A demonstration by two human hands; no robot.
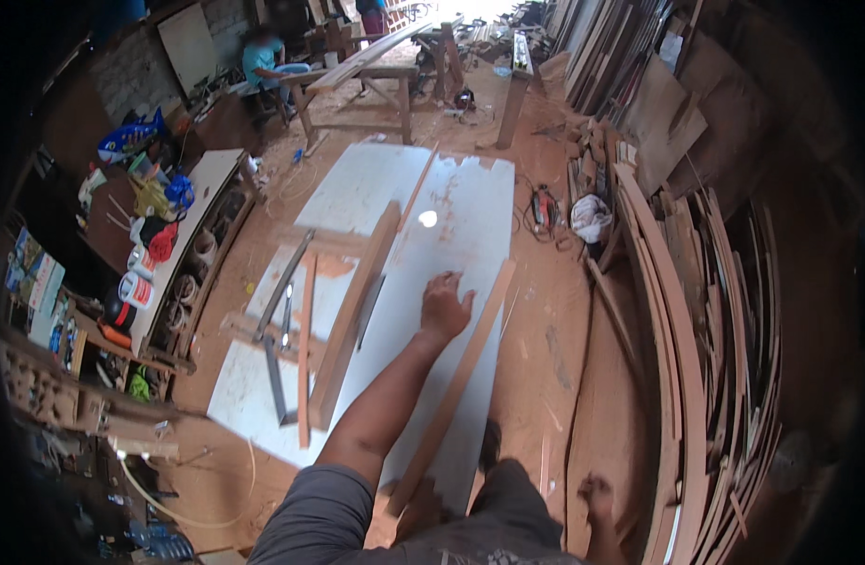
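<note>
Woodshop floor, sawdust | white panel (pixel 451 235) frame centre | left hand (pixel 445 306) open, fingers spread, flat on panel beside long wood strip (pixel 456 381) | right hand not visible | press evenly, keep strip aligned with panel edge

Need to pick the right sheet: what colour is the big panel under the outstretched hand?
White panel, head view.

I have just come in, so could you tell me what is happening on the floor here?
A person leans over a large white board lying on the workshop floor, one hand flat on it, fingers spread. Long wooden strips and a metal square lie across the board. Another person sits by the far workbench.
</note>
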